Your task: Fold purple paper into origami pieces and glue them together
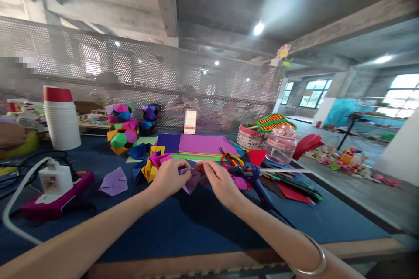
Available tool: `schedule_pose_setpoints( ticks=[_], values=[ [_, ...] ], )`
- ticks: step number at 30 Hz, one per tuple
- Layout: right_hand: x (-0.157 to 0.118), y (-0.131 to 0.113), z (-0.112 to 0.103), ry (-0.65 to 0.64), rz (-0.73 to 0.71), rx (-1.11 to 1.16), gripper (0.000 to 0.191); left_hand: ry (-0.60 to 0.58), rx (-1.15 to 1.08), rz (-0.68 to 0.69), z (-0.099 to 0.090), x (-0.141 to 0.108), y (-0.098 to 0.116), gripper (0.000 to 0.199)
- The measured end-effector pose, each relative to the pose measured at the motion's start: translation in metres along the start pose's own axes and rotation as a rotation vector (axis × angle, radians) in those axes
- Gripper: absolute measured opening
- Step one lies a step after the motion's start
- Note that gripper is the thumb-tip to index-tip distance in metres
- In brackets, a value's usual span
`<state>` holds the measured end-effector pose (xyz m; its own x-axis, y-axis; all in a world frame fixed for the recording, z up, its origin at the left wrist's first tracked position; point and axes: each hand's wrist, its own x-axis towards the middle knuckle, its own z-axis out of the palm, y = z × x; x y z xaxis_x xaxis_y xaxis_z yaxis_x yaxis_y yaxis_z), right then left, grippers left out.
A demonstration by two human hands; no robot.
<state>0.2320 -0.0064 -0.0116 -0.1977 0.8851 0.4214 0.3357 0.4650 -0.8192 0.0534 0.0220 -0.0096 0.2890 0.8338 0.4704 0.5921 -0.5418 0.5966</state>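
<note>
Both grips are pinched shut on one folded purple paper piece, the left hand at its 9 o'clock edge and the right hand at its 3 o'clock edge, held just above the blue table. At 3 o'clock of the right hand lies a blue glue gun; at 9 o'clock of the left hand rests another purple folded piece, and at 12 o'clock, a stack of coloured sheets, seemingly flat.

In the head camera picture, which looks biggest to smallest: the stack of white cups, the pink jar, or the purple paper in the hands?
1. Stack of white cups, tallest and widest.
2. Pink jar.
3. Purple folded paper, held by the left hand and right hand, partly covered, so its full size is unsure.
</note>
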Motion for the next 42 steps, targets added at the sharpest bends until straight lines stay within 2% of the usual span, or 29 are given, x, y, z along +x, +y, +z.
schedule_pose_setpoints(
  ticks=[3, 9, 12, 18, 22, 25, 30, 36, 42],
  values=[
    [0.001, 0.002, 0.001, 0.036, 0.066, 0.105, 0.028, 0.015, -0.093, -0.017, -0.002, 0.003, 0.0, 0.018],
    [-0.003, -0.001, 0.006, -0.097, 0.113, 0.097, 0.022, 0.03, -0.225, -0.016, -0.005, 0.001, 0.007, 0.018],
    [-0.002, 0.0, 0.005, -0.1, 0.122, 0.06, 0.024, -0.005, -0.279, -0.003, -0.003, -0.001, 0.01, 0.02],
    [-0.001, -0.002, -0.003, -0.006, 0.021, -0.125, 0.018, -0.041, -0.346, 0.009, -0.001, -0.004, 0.014, 0.019],
    [-0.002, -0.004, -0.005, 0.06, -0.065, -0.257, 0.02, -0.008, -0.535, -0.131, -0.004, -0.003, 0.018, 0.021],
    [-0.003, -0.002, -0.004, 0.052, -0.095, -0.307, 0.02, -0.057, -0.651, -0.284, -0.005, -0.001, 0.016, 0.029],
    [-0.003, 0.0, -0.005, 0.008, -0.114, -0.321, 0.018, -0.217, -0.786, -0.418, -0.009, 0.002, 0.01, 0.032],
    [-0.003, -0.003, -0.006, 0.002, -0.137, -0.32, 0.02, -0.277, -0.887, -0.43, -0.011, 0.002, 0.007, 0.041],
    [-0.005, 0.001, -0.006, -0.023, -0.124, -0.292, 0.014, -0.31, -0.842, -0.38, -0.012, 0.002, 0.009, 0.044]
  ],
)
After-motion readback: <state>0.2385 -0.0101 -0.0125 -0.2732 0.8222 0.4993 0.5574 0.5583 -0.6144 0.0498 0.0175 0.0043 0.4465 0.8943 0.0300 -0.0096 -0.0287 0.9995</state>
